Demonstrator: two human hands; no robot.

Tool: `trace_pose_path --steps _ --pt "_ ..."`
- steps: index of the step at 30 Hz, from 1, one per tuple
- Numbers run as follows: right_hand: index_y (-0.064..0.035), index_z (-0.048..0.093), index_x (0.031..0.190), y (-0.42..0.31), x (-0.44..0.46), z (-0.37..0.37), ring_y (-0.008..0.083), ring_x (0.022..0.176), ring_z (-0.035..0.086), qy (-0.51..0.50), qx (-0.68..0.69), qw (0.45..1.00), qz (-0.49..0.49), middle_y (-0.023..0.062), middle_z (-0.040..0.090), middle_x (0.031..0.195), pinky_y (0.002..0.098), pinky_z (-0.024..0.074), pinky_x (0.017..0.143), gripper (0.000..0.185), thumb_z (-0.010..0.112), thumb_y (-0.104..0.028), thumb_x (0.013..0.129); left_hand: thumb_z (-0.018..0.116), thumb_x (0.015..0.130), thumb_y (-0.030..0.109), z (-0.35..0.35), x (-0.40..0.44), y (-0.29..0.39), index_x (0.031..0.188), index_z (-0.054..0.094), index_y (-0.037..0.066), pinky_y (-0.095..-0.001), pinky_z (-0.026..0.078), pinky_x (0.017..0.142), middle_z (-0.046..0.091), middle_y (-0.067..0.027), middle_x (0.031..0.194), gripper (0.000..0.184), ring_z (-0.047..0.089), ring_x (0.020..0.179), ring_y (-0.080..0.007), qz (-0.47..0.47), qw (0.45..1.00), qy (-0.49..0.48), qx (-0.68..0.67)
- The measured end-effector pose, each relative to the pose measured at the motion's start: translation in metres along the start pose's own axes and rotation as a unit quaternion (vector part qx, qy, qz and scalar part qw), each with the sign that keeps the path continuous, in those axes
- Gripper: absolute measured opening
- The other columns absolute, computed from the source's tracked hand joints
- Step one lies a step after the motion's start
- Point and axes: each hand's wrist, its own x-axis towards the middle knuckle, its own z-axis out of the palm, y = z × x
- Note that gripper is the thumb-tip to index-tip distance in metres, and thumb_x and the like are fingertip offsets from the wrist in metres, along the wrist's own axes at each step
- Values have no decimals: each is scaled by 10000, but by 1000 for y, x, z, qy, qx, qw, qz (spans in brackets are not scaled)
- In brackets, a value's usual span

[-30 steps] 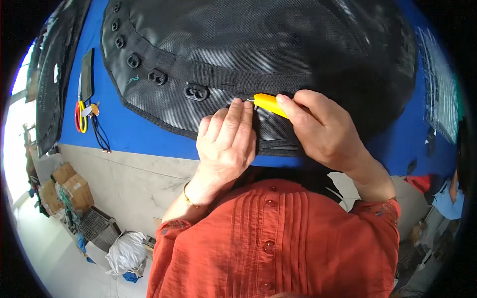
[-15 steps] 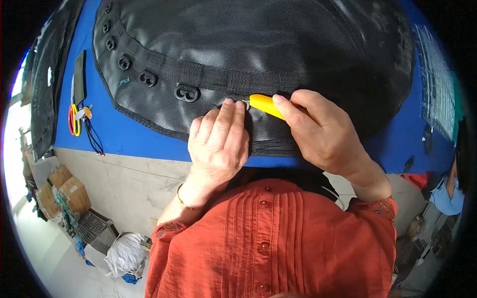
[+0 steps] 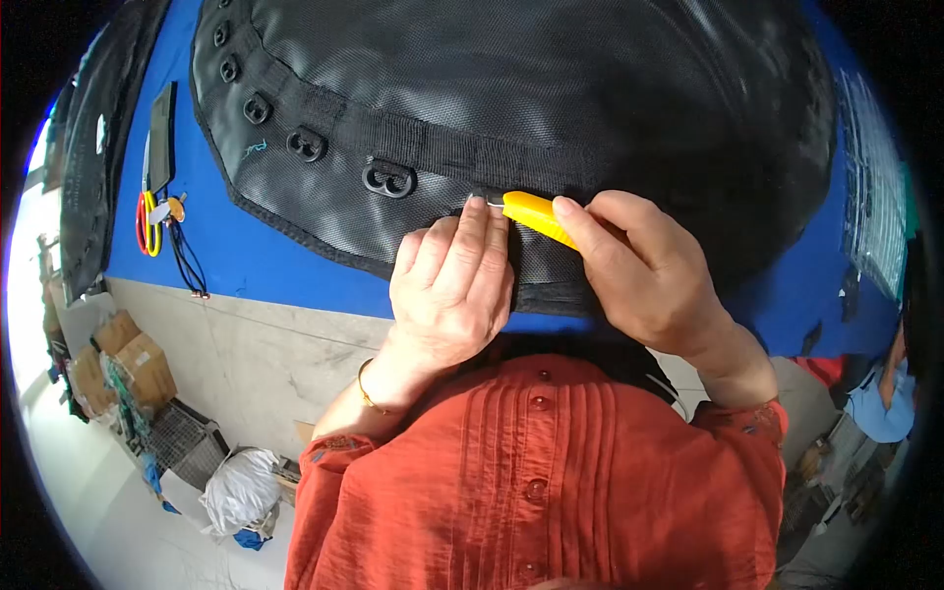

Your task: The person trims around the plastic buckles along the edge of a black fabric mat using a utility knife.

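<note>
A large black mesh-like sheet (image 3: pixel 580 79) lies before me, with a webbing strip (image 3: pixel 442 146) stitched along its curve. Several black plastic two-hole loops, such as this loop (image 3: pixel 389 179), sit in a row beside the strip. My left hand (image 3: pixel 454 275) rests on the sheet with its fingers stretched out, fingertips just right of the nearest loop. In my right hand (image 3: pixel 644 265) is a yellow-handled awl-like tool (image 3: pixel 539 216), thumb along the handle. Its thin metal shaft points left against my left fingertips; the tip's end is hard to make out.
Scissors (image 3: pixel 148 221) with red and yellow handles lie on the blue table (image 3: pixel 265 265) at left, beside a corded tag (image 3: pixel 177 208). Clear plastic strips (image 3: pixel 870 182) lie at right. Cardboard boxes (image 3: pixel 138 369) and a white sack (image 3: pixel 241 489) stand on the floor.
The view has shifted slightly, so the sheet and table items appear moved. The tool sits a little nearer my left fingertips. Both hands keep much the same pose.
</note>
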Motion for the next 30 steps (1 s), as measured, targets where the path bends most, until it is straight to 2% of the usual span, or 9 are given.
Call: trace_pose_path --steps 1,3,19,21,22,24,30 --pt "47 702 1286 0 0 0 231 809 654 -2 -2 1000 -1 127 624 1061 317 558 651 462 717 136 833 719 808 62 1 0 0 1167 743 -70 -352 525 763 715 -198 1186 383 676 905 -253 -1 1000 2 -1" --pt "28 675 1330 0 0 0 258 849 673 -15 -9 1000 9 130 616 1074 343 584 685 397 682 -13 935 717 815 66 2 -1 -1 1172 743 -72 -353 524 766 714 -199 1189 384 675 909 -252 2 1000 5 -2" --pt "38 633 1358 -6 2 4 260 842 668 -22 -26 999 19 135 602 1084 344 584 699 422 683 -25 944 719 805 69 -1 1 0 1194 746 -59 -352 515 778 716 -179 1180 410 674 917 -242 -9 1000 1 -1" --pt "57 660 1324 -6 2 4 234 793 645 -17 -4 999 29 145 604 1058 316 550 639 458 692 133 874 720 803 72 0 1 0 1196 746 -56 -351 513 781 717 -173 1178 415 673 919 -238 -8 1000 1 -2" --pt "57 660 1324 -7 2 3 234 793 645 -16 -4 999 29 145 604 1058 316 550 639 458 692 133 874 721 800 74 0 1 0 1198 747 -54 -350 510 785 717 -167 1175 419 672 921 -235 -10 1000 1 2" --pt "46 630 1353 -8 1 2 255 802 651 -26 -4 999 43 125 587 1042 344 574 671 410 679 -21 951 722 799 76 0 0 0 1202 746 -53 -349 510 787 716 -166 1178 424 671 923 -235 -10 1000 0 3" --pt "65 627 1340 -8 -1 1 240 802 648 -24 -32 999 33 122 579 1027 325 566 664 395 671 -9 954 723 797 81 0 0 1 1218 743 -47 -347 508 799 713 -155 1192 440 667 935 -231 -13 1000 0 3"
